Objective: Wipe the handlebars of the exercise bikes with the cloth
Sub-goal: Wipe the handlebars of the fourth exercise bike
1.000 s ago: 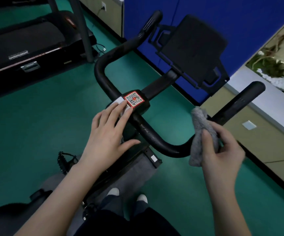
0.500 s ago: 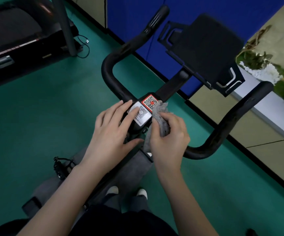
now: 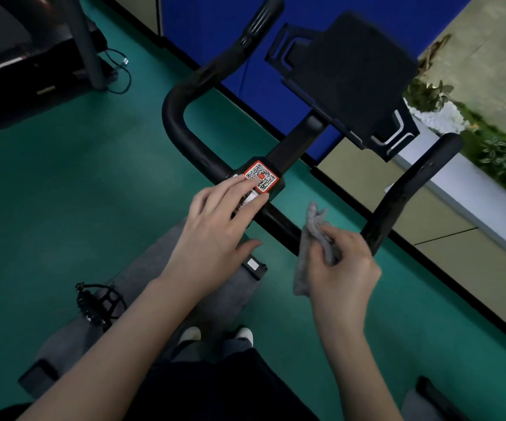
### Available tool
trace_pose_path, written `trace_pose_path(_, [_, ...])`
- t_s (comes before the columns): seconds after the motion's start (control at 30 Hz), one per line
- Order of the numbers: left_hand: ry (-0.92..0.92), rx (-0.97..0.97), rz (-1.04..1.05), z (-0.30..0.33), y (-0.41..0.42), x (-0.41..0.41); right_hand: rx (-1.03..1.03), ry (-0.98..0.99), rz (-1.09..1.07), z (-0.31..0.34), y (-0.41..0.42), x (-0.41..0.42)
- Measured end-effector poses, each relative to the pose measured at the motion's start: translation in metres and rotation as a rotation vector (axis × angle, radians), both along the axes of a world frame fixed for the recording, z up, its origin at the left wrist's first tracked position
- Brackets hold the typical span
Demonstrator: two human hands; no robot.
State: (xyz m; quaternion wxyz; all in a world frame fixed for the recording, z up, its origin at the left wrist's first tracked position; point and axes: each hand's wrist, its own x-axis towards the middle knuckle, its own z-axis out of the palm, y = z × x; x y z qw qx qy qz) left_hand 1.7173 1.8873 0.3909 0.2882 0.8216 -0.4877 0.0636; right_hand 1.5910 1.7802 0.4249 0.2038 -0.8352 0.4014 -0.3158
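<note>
A black U-shaped handlebar (image 3: 185, 129) of an exercise bike fills the middle of the view, with a red-framed QR sticker (image 3: 260, 175) at its centre clamp. My left hand (image 3: 212, 235) rests with straight fingers on the clamp, fingertips touching the sticker. My right hand (image 3: 342, 268) grips a grey cloth (image 3: 312, 235) against the crossbar, just left of the right-hand bend (image 3: 379, 226). The bar under the cloth is hidden.
A black tablet holder (image 3: 352, 83) stands beyond the clamp. A treadmill (image 3: 18, 71) with a loose cable sits at the upper left. A blue panel (image 3: 221, 34) and a white planter ledge (image 3: 464, 189) run behind. A pedal (image 3: 97, 299) and my shoes (image 3: 215, 334) are below.
My right hand slid the cloth from the right bend to the centre clamp, then back right along the crossbar. My left hand stayed on the clamp. The view shifted slightly.
</note>
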Motion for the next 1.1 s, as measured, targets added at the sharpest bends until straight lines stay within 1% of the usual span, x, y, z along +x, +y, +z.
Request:
trace_pose_path(0.1, [0.004,-0.019,0.018,-0.001,-0.003,0.003,0.085,-0.024,-0.066,0.009,-0.01,0.002])
trace_pose_path(0.2, [0.013,-0.045,0.023,-0.003,-0.004,0.004,0.165,-0.018,-0.072,0.018,-0.019,0.03])
trace_pose_path(0.37, [0.015,-0.08,0.028,-0.004,-0.004,0.004,0.342,0.195,0.076,0.016,-0.025,0.066])
trace_pose_path(0.5, [0.026,-0.117,0.037,-0.005,-0.005,0.005,0.39,0.385,0.137,0.02,-0.042,0.051])
trace_pose_path(0.57, [0.038,-0.135,0.043,-0.006,-0.006,0.005,0.401,0.426,0.114,0.024,-0.049,0.035])
trace_pose_path(0.63, [0.054,-0.142,0.041,-0.007,-0.006,0.005,0.369,0.356,0.056,0.023,-0.046,0.021])
trace_pose_path(0.67, [0.063,-0.14,0.039,-0.008,-0.006,0.005,0.318,0.274,0.018,0.02,-0.04,0.017])
trace_pose_path(0.77, [0.078,-0.127,0.022,-0.01,-0.005,0.008,0.159,-0.059,-0.075,0.007,-0.009,0.019])
trace_pose_path(0.83, [0.078,-0.113,-0.003,-0.011,-0.003,0.011,0.057,-0.211,-0.072,-0.004,0.016,0.028])
trace_pose_path(0.9, [0.074,-0.101,-0.025,-0.012,-0.001,0.015,-0.021,-0.259,-0.034,-0.018,0.035,0.036])
trace_pose_path(1.1, [0.072,-0.087,-0.065,-0.011,0.004,0.019,-0.088,-0.232,0.021,-0.025,0.043,0.051])
